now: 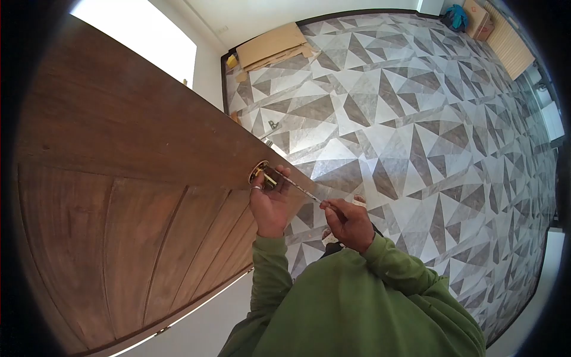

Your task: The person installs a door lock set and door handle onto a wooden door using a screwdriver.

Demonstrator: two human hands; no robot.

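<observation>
A brown wooden door [143, 137] fills the left side, with a brass door lock [256, 169] set in its face near the edge. My left hand [270, 208] is palm up at the lock, thumb and fingers closed around its protruding brass part. In my right hand [351, 224], the fingers pinch the near end of a thin, speckled screwdriver [303, 190]. Its shaft slants up and left to the lock, passing by my left fingertips. The screwdriver's tip is too small to make out, and its handle end is hidden in my right hand.
On the patterned tile floor [404, 149], a small metal piece [273, 125] lies beyond the door edge. Flat cardboard [270, 46] rests by the far wall. A blue bag [455, 18] and a cardboard box [477, 21] stand at the far right.
</observation>
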